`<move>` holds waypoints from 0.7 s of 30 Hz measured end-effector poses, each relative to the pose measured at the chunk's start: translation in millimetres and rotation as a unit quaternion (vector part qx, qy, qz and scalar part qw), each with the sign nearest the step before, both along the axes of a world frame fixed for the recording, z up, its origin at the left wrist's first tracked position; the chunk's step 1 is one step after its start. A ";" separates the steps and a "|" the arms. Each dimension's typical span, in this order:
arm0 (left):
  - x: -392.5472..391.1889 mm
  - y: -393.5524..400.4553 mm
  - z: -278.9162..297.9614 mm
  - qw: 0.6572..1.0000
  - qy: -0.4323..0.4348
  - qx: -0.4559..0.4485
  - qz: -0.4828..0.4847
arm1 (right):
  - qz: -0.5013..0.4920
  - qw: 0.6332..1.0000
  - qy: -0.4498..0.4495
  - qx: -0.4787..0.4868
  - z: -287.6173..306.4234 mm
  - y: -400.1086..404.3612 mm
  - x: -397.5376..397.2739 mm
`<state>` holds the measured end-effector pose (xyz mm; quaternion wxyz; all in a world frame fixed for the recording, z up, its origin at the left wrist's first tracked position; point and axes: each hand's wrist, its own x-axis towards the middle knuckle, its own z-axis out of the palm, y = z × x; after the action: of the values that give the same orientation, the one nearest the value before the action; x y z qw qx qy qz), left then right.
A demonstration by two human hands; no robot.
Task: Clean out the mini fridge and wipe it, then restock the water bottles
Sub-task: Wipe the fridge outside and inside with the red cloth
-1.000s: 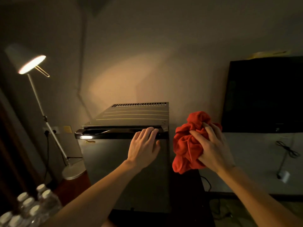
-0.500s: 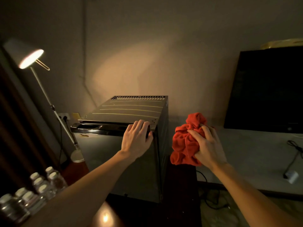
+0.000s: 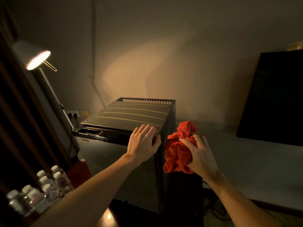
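A dark mini fridge stands against the wall, and its door looks closed. My left hand rests on the door's top right corner, with the fingers curled over the top edge. Just right of the fridge, my right hand is shut on a bunched red cloth held in the air. Several clear water bottles with white caps stand together at the lower left. The inside of the fridge is hidden.
A lit white lamp leans on a slanted pole left of the fridge, with wall sockets behind it. A dark screen stands on a pale counter at right. Cables lie on the floor below it.
My view has shifted to the right, so the fridge's right side shows more. My left hand stays on the door's top corner and my right hand keeps holding the cloth.
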<state>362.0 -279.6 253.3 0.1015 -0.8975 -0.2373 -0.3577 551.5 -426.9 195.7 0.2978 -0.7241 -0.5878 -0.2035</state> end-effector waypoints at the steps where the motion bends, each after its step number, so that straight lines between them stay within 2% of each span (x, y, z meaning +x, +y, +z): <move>1: 3.3 1.1 0.2 1.000 -0.005 0.000 -0.007 | 0.004 1.000 -0.001 -0.003 0.7 5.3 1.1; 8: 17.9 14.1 -5.7 0.999 -0.014 -0.017 -0.032 | 0.013 0.999 -0.030 0.014 10.8 27.9 23.5; 12: 17.4 13.8 -7.9 0.998 -0.015 -0.007 -0.052 | -0.003 1.000 -0.015 0.007 4.1 41.0 40.3; 18: 17.0 8.5 -7.3 0.999 -0.010 -0.015 -0.028 | 0.033 0.999 0.005 0.000 -5.0 37.4 53.6; 21: 19.6 1.7 -7.4 1.000 -0.010 -0.025 0.014 | 0.060 0.998 0.015 -0.013 -6.2 31.3 62.6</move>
<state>381.6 -277.9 245.9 0.0812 -0.8927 -0.2597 -0.3593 614.1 -395.6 189.5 0.3091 -0.6944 -0.6281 -0.1664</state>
